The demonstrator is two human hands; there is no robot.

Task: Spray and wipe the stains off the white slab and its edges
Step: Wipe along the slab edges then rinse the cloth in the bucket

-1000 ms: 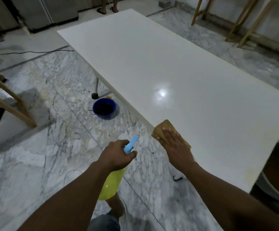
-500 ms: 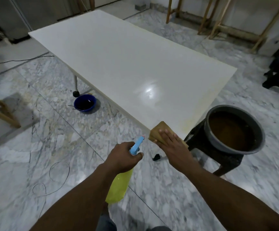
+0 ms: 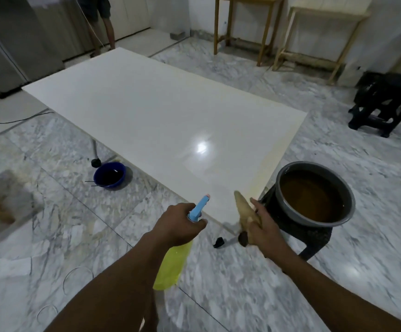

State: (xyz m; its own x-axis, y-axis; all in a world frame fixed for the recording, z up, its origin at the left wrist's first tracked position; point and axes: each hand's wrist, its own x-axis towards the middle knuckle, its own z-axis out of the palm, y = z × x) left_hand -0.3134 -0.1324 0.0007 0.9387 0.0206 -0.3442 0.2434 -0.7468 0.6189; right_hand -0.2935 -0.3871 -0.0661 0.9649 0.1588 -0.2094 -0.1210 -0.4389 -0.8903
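Observation:
The long white slab (image 3: 161, 121) stretches away from me on thin legs, with a faint yellowish stain band along its right end near the near corner. My left hand (image 3: 179, 225) grips a yellow spray bottle (image 3: 171, 265) by its neck, its blue nozzle aimed at the slab's near corner. My right hand (image 3: 261, 225) holds a tan cloth (image 3: 242, 208) just off that corner, the cloth lifted on edge and blurred.
A grey basin of brown water (image 3: 313, 194) sits on a black stool right beside the slab's near corner. A blue bowl (image 3: 109, 174) lies on the marble floor under the slab's left edge. Black stools (image 3: 386, 101) and wooden stands line the far wall. A person's legs (image 3: 103, 25) show at the back.
My view has swung right, towards the slab's end. My right hand has drawn the cloth along the near edge to the corner and lifted it off the slab. The left hand keeps hold of the bottle.

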